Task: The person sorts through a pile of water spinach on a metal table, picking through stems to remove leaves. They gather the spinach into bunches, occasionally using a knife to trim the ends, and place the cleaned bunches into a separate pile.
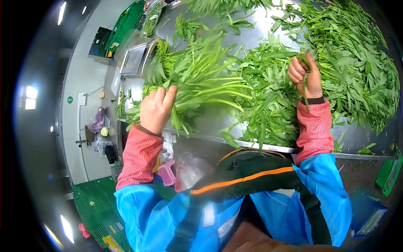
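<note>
My left hand is closed around a large bunch of water spinach, its pale stems pointing right over the metal table. Some of that bunch is blurred. On the right, my right hand has its fingers curled round a few loose leaves, one of which hangs down past the wrist. Below and left of that hand lies a loose heap of leaves. Beyond it, a much bigger pile of water spinach covers the right side of the table.
A scale-like device with a display stands at the table's left side. The metal table's front edge runs before my body. Green crates sit on the floor at lower left. A pink basket and clear plastic bags lie below the table.
</note>
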